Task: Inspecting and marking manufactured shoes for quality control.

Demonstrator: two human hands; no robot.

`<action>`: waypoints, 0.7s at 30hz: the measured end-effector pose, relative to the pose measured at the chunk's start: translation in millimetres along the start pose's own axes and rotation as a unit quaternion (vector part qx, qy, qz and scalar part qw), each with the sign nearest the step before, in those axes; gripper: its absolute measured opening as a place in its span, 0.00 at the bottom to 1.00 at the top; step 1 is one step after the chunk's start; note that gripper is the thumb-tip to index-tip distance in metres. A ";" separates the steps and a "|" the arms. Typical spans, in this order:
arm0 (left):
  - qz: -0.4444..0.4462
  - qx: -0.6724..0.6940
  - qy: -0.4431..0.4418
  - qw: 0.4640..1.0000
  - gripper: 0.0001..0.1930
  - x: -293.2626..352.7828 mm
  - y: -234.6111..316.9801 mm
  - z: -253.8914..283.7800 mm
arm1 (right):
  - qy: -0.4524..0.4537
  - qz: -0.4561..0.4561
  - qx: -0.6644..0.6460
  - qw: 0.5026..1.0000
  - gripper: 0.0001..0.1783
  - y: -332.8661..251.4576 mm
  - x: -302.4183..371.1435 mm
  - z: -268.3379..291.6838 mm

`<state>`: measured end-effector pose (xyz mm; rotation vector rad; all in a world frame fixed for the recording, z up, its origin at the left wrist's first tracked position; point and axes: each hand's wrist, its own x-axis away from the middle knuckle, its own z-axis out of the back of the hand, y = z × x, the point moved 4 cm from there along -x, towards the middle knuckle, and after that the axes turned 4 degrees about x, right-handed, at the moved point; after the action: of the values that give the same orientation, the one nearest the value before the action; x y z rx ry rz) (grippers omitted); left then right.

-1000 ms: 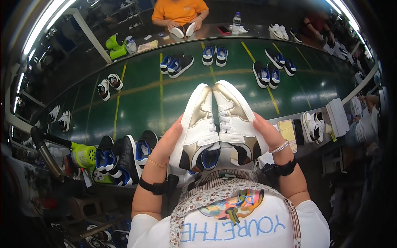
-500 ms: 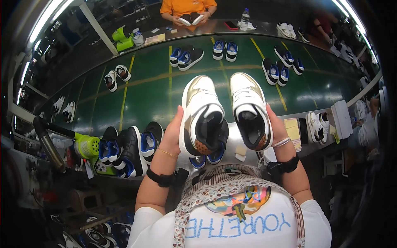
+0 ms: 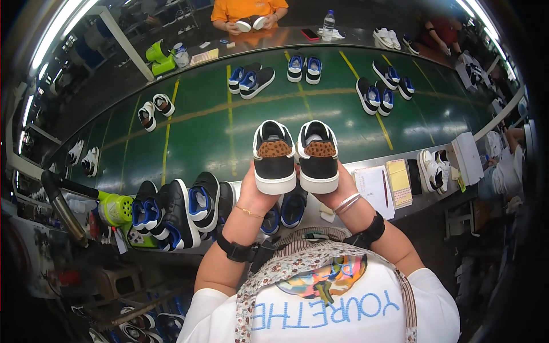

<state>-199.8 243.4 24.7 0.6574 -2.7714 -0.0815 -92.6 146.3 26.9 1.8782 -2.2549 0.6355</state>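
Two sneakers are held up side by side over the near edge of the green conveyor belt, their heels facing me. The left sneaker (image 3: pixel 274 166) has a black heel, a brown spotted collar patch and a white sole; my left hand (image 3: pixel 255 191) grips it from below and the outer side. A matching right sneaker (image 3: pixel 318 167) sits in the grasp of my right hand (image 3: pixel 338 188). Most of my fingers are hidden behind the shoes. Below them, dark sneakers with blue lining (image 3: pixel 293 209) rest on the metal ledge, partly covered by my left arm.
Several black-and-blue sneakers (image 3: pixel 182 208) crowd the ledge at left beside a green cup-shaped holder (image 3: pixel 117 208). An open notebook (image 3: pixel 372 188), a yellow pad (image 3: pixel 399 182) and white sneakers (image 3: pixel 430 171) lie right. More pairs stand on the belt (image 3: pixel 200 137); a person in orange (image 3: pixel 249 11) holds shoes opposite.
Both sneakers have tipped so that their heels now face me, and they have come closer together. My hands have moved inward beneath them, uncovering the notebook at right.
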 end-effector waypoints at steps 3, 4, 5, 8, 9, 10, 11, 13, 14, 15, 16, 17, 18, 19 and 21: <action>-0.002 0.005 0.018 1.000 0.17 -0.5 0.3 1.1 | -0.011 0.008 -0.002 1.000 0.22 0.2 -2.4 0.4; -0.006 0.013 0.025 1.000 0.16 -0.7 1.0 1.9 | -0.018 0.013 -0.005 1.000 0.22 0.5 -2.9 -0.5; -0.004 0.014 0.025 1.000 0.16 -1.2 0.5 1.7 | -0.017 0.015 -0.006 1.000 0.22 0.3 -3.5 0.1; -0.003 0.013 0.030 0.999 0.16 -0.1 0.0 -1.3 | 0.006 0.019 -0.011 1.000 0.22 0.0 -5.1 2.5; -0.007 0.007 0.024 1.000 0.16 1.1 0.4 -2.6 | 0.006 0.020 -0.010 1.000 0.22 0.5 -5.1 2.0; -0.011 0.000 0.019 1.000 0.16 2.1 1.0 -3.4 | 0.006 0.020 -0.009 1.000 0.22 1.0 -5.2 1.3; -0.011 0.000 0.020 1.000 0.16 2.0 1.2 -2.4 | 0.007 0.019 -0.008 1.000 0.22 1.0 -4.8 0.8; -0.007 0.000 0.000 1.000 0.15 2.2 1.8 -2.0 | 0.004 0.016 0.002 1.000 0.22 1.3 -3.8 -1.3; -0.006 0.001 0.001 1.000 0.15 1.7 1.8 -1.8 | 0.004 0.016 0.002 1.000 0.22 0.9 -4.3 -0.8; -0.006 -0.001 0.007 1.000 0.15 1.2 1.8 -1.4 | 0.007 0.016 0.003 1.000 0.22 0.5 -5.0 0.1; -0.006 -0.003 0.012 1.000 0.15 0.9 2.1 -1.0 | 0.010 0.015 0.005 1.000 0.22 0.4 -5.5 1.0; -0.006 -0.003 0.013 1.000 0.15 0.7 2.1 -0.5 | 0.010 0.015 0.005 1.000 0.22 0.3 -5.8 2.1; -0.006 -0.002 0.002 1.000 0.16 0.5 2.2 -0.7 | 0.010 0.018 0.006 1.000 0.22 0.0 -6.1 3.0; -0.006 -0.002 -0.009 1.000 0.16 0.3 2.3 -1.2 | 0.010 0.021 0.007 1.000 0.22 -0.3 -6.2 3.5; -0.011 -0.004 -0.008 1.000 0.16 1.9 0.8 -2.6 | 0.014 0.019 0.012 1.000 0.22 -0.3 -5.8 2.8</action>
<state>-201.0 243.3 27.8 0.6895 -2.7787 -0.1027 -90.6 150.4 22.4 1.8288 -2.2803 0.6929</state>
